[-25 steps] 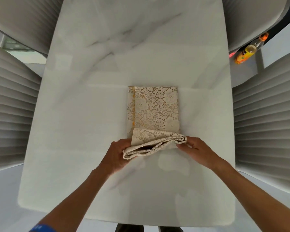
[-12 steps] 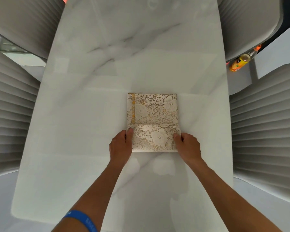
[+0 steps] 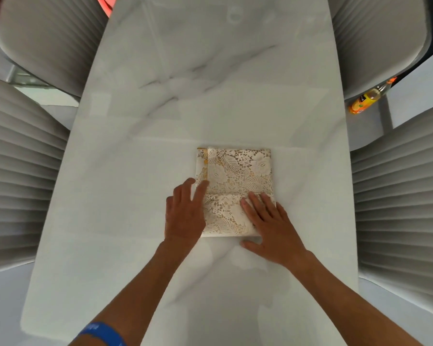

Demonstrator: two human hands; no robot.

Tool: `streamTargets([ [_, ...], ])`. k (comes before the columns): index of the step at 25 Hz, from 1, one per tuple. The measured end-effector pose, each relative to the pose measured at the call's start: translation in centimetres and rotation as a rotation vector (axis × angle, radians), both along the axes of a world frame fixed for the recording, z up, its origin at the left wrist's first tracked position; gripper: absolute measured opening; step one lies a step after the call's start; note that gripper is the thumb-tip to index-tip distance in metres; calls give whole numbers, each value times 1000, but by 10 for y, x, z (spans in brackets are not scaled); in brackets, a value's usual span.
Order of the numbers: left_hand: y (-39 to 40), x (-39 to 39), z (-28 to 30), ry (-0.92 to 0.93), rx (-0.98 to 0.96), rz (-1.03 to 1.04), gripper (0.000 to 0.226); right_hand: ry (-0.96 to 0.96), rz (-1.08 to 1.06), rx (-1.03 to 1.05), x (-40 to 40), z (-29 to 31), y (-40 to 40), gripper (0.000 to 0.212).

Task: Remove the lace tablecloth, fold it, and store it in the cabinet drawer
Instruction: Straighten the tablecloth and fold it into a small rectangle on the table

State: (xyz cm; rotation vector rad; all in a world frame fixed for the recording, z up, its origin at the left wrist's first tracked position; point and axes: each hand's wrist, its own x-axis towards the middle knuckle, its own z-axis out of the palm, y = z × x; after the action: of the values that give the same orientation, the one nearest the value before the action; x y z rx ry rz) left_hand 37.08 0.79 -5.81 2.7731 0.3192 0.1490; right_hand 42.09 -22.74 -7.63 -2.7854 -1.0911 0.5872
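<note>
The cream lace tablecloth (image 3: 235, 176) lies folded into a small rectangle in the middle of the white marble table (image 3: 135, 196). Its near third is doubled over, leaving a crease across the cloth. My left hand (image 3: 185, 216) lies flat on the cloth's left edge with the fingers spread and straight. My right hand (image 3: 270, 223) presses flat on the near right part of the fold, thumb on the table just below the cloth's near edge. No cabinet or drawer is in view.
Ribbed grey chairs stand on both sides: two on the left (image 3: 18, 171), two on the right (image 3: 405, 191). An orange bottle (image 3: 363, 102) lies beyond the table's right edge, between the chairs. A blue wristband (image 3: 103, 333) is on my left arm.
A second ago both hands held the near end of the cloth lifted; they laid it over the rest. Since then the hands have gone from gripping the fold's corners to pressing flat on it.
</note>
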Motion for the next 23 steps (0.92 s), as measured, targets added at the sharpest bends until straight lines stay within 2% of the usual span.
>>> streamTargets([
  [1, 10, 3, -3, -10, 151, -319, 63, -36, 28, -3, 4, 1, -3, 94],
  [2, 23, 9, -1, 64, 234, -564, 74, -81, 62, -13, 10, 1, -7, 93],
  [4, 53, 22, -4, 413, 256, -740, 101, -168, 106, -49, 21, 1, -14, 96],
  [6, 70, 21, -14, 514, 241, -788, 118, -199, 109, -60, 23, 0, -17, 96],
  [9, 72, 20, -18, 487, 43, -751, 105, -141, 60, -3, 31, 12, -15, 83],
  [11, 69, 17, -14, 458, -109, -705, 99, 22, 18, 99, 42, 26, -17, 71],
  [14, 62, -9, -11, 459, -373, -541, 85, 209, 40, 204, 44, 40, -37, 55],
  [16, 58, -36, -14, 428, -594, -427, 72, 267, 30, 236, 31, 41, -53, 55],
  [18, 55, -49, -17, 375, -779, -336, 52, 178, 114, 268, 28, 37, -61, 63],
  [20, 52, -45, -15, 375, -876, -212, 38, 29, 270, 221, 40, 28, -59, 64],
  [21, 50, -41, -13, 385, -915, -150, 35, 43, 243, 216, 46, 26, -56, 61],
  [23, 46, -34, -10, 351, -948, -41, 21, 263, -52, 244, 53, 30, -49, 52],
])
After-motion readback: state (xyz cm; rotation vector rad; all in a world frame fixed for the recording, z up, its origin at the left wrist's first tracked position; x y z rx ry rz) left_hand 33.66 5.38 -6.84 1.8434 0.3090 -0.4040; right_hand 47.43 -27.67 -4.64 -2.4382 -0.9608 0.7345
